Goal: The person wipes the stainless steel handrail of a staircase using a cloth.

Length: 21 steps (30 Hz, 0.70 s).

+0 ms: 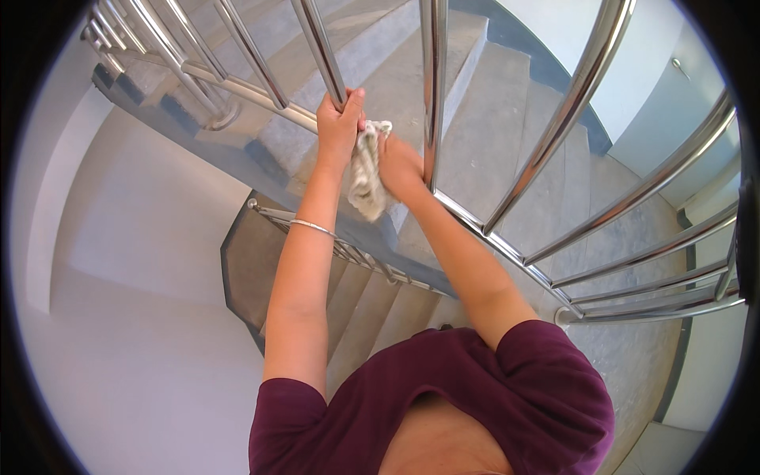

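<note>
My left hand (pixel 339 126) is wrapped around the lower end of an upright stainless steel baluster (pixel 319 50), its thumb pointing up along the tube. Just to the right, my right hand (pixel 401 165) grips a crumpled off-white cloth (pixel 365 178) at the bottom rail (pixel 466 215) of the railing. The cloth's lower part hangs down on the near side of the rail. Cloth and hands hide the stretch of rail between them, and the right fingers are partly out of sight. A thin metal bangle (pixel 313 226) circles my left forearm.
Beyond the railing, concrete steps (pixel 484 113) curve around beside a white wall (pixel 549 35). More steel balusters (pixel 549 154) stand to the right. Below my arms a lower flight of stairs (pixel 371 309) drops away, with its own railing (pixel 356 254). A pale wall (pixel 148 249) rises at left.
</note>
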Each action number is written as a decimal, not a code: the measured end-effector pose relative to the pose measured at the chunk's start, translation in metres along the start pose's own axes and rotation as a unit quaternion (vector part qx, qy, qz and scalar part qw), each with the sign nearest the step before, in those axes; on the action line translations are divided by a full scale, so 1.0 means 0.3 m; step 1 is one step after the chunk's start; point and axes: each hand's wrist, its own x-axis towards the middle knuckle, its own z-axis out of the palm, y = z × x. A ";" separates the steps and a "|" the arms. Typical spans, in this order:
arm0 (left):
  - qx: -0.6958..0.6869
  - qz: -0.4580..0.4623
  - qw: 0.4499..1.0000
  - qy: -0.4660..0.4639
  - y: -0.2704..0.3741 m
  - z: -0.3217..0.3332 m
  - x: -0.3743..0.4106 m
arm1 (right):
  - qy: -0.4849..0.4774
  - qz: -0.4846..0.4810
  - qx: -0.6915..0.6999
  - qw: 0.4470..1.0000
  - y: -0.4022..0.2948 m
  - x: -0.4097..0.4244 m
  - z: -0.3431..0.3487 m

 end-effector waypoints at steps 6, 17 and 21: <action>0.015 0.025 0.999 0.017 -0.031 -0.003 0.005 | 0.183 -0.231 -0.295 0.909 0.072 -0.142 0.068; 0.006 0.039 0.999 -0.004 -0.032 -0.005 0.012 | -0.077 -0.055 0.033 0.995 0.017 -0.030 -0.024; 0.058 0.022 0.998 -0.019 -0.015 -0.002 0.010 | 0.102 -0.231 0.056 0.966 0.067 -0.117 -0.003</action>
